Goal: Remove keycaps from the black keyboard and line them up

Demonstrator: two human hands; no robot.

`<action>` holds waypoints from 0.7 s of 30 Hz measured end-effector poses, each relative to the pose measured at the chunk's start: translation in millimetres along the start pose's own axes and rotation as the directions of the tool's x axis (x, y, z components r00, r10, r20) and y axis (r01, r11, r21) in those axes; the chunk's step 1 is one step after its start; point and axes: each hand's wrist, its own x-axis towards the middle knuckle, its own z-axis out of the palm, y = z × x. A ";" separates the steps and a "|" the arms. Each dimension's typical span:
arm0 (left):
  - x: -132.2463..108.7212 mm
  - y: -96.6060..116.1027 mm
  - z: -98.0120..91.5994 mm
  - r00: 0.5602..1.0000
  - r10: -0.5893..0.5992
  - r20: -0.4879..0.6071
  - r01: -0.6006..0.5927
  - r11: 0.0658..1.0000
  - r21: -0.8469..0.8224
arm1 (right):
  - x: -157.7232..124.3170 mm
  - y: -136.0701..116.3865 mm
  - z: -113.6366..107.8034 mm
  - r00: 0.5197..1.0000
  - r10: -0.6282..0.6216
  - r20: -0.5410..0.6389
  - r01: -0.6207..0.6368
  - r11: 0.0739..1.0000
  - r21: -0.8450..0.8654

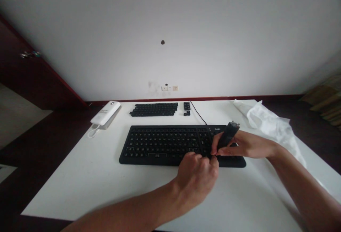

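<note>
A black keyboard (165,145) with its keycaps removed lies across the middle of the white table (87,186). My right hand (245,146) holds a dark keycap puller tool (227,137) tilted over the keyboard's right end. Close beside it, my left hand (198,178) is curled at the keyboard's front edge, its fingertips pinched at the tip of the tool; what they pinch is hidden. Rows of removed black keycaps (154,109) are laid out behind the keyboard, with a smaller group (187,107) to their right.
A white power bank (106,113) with a looped cable sits at the back left. A crumpled white plastic bag (269,123) lies along the right side. The keyboard's black cable (198,114) runs toward the back edge. Dark floor surrounds the table.
</note>
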 end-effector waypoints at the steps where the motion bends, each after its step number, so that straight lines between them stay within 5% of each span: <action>1: 0.3 -1.0 0.4 1.000 -0.006 -0.005 0.006 1.000 -0.008 | 0.2 0.9 -1.0 1.000 -0.004 0.001 0.004 1.000 0.022; 12: 6.8 -16.8 2.3 0.998 0.009 -0.067 -0.016 0.995 -0.102 | -5.0 15.5 -15.0 0.994 0.030 0.101 -0.047 0.983 0.178; 14: 8.3 -17.8 -0.1 0.997 0.014 -0.075 -0.021 0.996 -0.089 | -1.3 21.2 -14.8 0.999 0.032 0.022 -0.036 0.975 0.219; 16: 9.6 -19.4 -2.0 0.995 0.023 -0.097 -0.031 0.996 -0.081 | 4.7 30.9 -14.6 0.982 0.039 -0.183 0.015 0.959 0.284; 18: 11.0 -21.6 -2.6 0.993 0.045 -0.108 -0.055 0.994 -0.091 | 12.0 44.0 -15.6 0.888 0.067 -0.455 0.109 0.931 0.349; 21: 13.0 -25.6 -1.0 0.992 0.088 -0.091 -0.100 0.986 -0.135 | 21.6 64.3 -19.5 0.670 0.146 -0.728 0.258 0.874 0.413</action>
